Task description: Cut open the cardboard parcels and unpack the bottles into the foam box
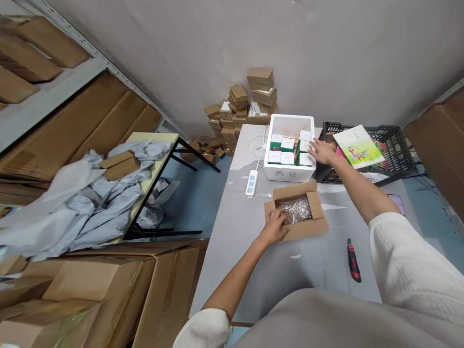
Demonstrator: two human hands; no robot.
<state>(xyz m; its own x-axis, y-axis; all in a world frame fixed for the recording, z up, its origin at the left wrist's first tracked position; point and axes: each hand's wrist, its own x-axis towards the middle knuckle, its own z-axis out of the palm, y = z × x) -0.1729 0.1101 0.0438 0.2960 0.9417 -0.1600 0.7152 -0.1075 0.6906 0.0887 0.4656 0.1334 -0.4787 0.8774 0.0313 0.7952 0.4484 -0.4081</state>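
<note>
Where the right hand (321,151) reaches, perhaps seven boxes (287,158) stand.

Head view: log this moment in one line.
Left hand: at open carton | right hand: at foam box | clear plastic: inside carton | cutter: on table

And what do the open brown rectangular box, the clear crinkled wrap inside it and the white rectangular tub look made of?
Open brown rectangular box: matte cardboard, given its stiff folded flaps.
Clear crinkled wrap: glossy plastic, perhaps bubble wrap, from the scattered glints.
White rectangular tub: probably polystyrene foam, judging by thick, pale walls.
</note>
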